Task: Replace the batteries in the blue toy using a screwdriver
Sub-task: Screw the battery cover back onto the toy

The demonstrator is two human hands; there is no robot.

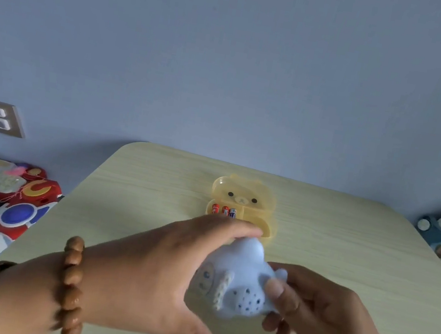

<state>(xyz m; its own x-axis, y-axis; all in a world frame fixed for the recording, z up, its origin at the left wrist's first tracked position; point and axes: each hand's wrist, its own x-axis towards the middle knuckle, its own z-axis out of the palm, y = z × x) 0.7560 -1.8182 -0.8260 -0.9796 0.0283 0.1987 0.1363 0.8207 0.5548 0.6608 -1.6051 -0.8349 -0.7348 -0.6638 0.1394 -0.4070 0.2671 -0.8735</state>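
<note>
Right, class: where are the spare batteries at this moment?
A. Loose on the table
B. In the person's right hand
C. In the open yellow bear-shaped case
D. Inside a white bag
C: three batteries lie side by side in the open yellow bear-shaped case, beyond the toy.

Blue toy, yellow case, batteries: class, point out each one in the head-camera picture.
Blue toy (246, 282): head view, on its body above the speaker holes.
Yellow case (243, 195): head view, on the bear-face lid.
Batteries (224, 211): head view, on the middle battery.

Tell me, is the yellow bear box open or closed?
Open. The yellow bear box has its lid flipped back, face showing, and three batteries sit uncovered in the tray.
</note>
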